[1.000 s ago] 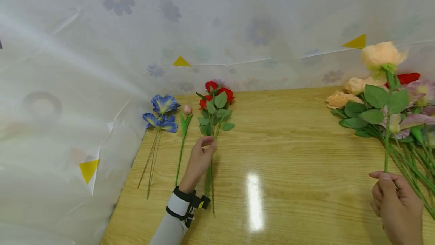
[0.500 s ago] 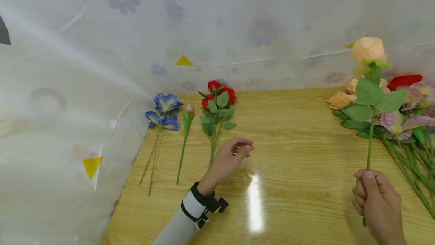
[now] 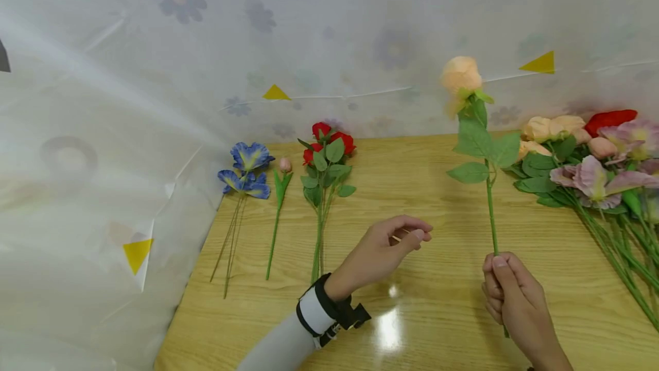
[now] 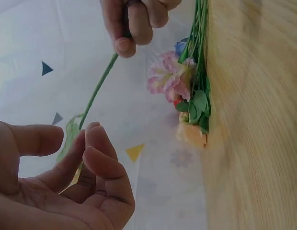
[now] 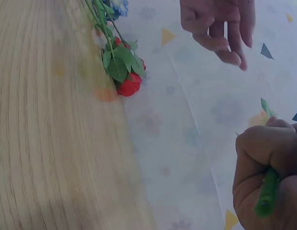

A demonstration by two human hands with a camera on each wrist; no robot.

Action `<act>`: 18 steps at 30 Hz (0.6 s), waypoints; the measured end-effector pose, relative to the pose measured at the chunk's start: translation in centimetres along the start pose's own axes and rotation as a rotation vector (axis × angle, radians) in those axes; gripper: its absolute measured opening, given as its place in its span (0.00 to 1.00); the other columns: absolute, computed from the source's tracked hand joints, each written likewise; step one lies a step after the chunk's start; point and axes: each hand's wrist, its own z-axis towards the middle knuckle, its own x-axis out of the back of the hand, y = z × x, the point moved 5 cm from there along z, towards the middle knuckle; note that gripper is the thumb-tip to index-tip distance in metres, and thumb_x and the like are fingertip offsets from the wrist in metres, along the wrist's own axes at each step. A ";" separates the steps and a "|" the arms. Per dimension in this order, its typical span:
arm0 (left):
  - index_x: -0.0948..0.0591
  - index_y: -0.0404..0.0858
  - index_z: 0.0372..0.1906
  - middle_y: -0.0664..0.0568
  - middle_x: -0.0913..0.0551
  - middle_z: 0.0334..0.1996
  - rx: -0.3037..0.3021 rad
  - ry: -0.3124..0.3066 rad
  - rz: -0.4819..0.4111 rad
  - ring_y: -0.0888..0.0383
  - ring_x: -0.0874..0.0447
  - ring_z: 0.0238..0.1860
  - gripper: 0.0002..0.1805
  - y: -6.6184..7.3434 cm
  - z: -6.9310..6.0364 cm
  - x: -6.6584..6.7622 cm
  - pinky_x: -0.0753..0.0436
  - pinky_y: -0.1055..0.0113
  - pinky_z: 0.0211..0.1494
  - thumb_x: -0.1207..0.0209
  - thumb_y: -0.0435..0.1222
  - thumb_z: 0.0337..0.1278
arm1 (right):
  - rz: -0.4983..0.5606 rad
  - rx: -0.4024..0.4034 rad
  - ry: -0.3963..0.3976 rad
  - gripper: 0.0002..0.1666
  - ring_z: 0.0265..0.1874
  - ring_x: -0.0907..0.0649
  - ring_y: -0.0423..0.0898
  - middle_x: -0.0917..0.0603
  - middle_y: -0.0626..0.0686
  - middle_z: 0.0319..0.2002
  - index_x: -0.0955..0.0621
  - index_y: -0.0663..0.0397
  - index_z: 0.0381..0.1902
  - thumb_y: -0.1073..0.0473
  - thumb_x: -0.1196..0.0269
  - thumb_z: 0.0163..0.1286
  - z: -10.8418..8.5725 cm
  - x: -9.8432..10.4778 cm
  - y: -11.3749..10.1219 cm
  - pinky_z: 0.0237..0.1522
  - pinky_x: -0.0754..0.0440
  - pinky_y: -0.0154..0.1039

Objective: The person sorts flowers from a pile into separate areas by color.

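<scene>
My right hand (image 3: 517, 296) grips the green stem of a peach rose (image 3: 462, 76) and holds it upright above the table; the stem's cut end shows below the fist in the right wrist view. To its left, my left hand (image 3: 383, 251) hovers with loosely bent fingers and nothing in them, apart from the stem. Behind the left forearm lie several red roses (image 3: 344, 143) with leafy stems. Further left are a pink tulip (image 3: 285, 165) and blue irises (image 3: 249, 156), laid in separate groups.
At the right of the wooden table (image 3: 401, 188) lies a heap of flowers: peach roses (image 3: 538, 130), a red bloom (image 3: 611, 122) and mauve flowers (image 3: 592, 179), stems toward the front. A pale patterned sheet (image 3: 329, 34) hangs along the back and left edges.
My right hand has carried the peach rose left, away from the heap. My left hand has moved right from the red roses toward it.
</scene>
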 end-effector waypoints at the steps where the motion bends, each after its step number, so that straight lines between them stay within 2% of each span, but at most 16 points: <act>1: 0.21 0.44 0.58 0.57 0.17 0.48 -0.004 -0.010 0.006 0.67 0.19 0.43 0.16 0.1 0.1 -0.3 0.19 0.69 0.44 0.51 0.44 0.75 | 0.006 0.005 -0.014 0.16 0.07 0.46 0.46 0.42 0.51 0.18 0.32 0.59 0.42 0.63 0.68 0.82 0.1 -0.5 0.0 0.03 0.47 0.37; 6: 0.21 0.47 0.59 0.63 0.18 0.49 -0.003 -0.047 0.027 0.69 0.20 0.44 0.19 0.4 0.4 -1.5 0.20 0.71 0.43 0.50 0.50 0.72 | 0.009 0.000 -0.101 0.16 0.08 0.46 0.48 0.42 0.53 0.18 0.32 0.59 0.41 0.66 0.69 0.81 0.7 -2.8 0.2 0.04 0.44 0.32; 10: 0.20 0.48 0.57 0.65 0.18 0.48 -0.013 -0.047 0.035 0.69 0.21 0.43 0.19 0.3 0.6 -2.5 0.20 0.72 0.44 0.50 0.51 0.72 | 0.024 0.011 -0.166 0.16 0.09 0.45 0.48 0.42 0.54 0.18 0.33 0.58 0.42 0.69 0.70 0.80 0.8 -4.4 0.5 0.05 0.44 0.31; 14: 0.18 0.46 0.52 0.64 0.18 0.47 -0.043 -0.017 0.068 0.70 0.21 0.43 0.16 0.2 0.6 -3.1 0.20 0.73 0.44 0.50 0.49 0.73 | 0.052 0.053 -0.199 0.17 0.09 0.44 0.47 0.41 0.54 0.18 0.33 0.61 0.43 0.73 0.71 0.79 0.7 -5.4 0.8 0.05 0.45 0.32; 18: 0.17 0.47 0.49 0.66 0.18 0.45 -0.046 0.026 0.082 0.72 0.22 0.43 0.14 0.2 0.6 -3.2 0.21 0.73 0.43 0.49 0.48 0.73 | -0.007 0.033 -0.190 0.16 0.09 0.44 0.47 0.42 0.54 0.18 0.34 0.60 0.42 0.70 0.70 0.80 0.7 -5.9 0.8 0.06 0.43 0.29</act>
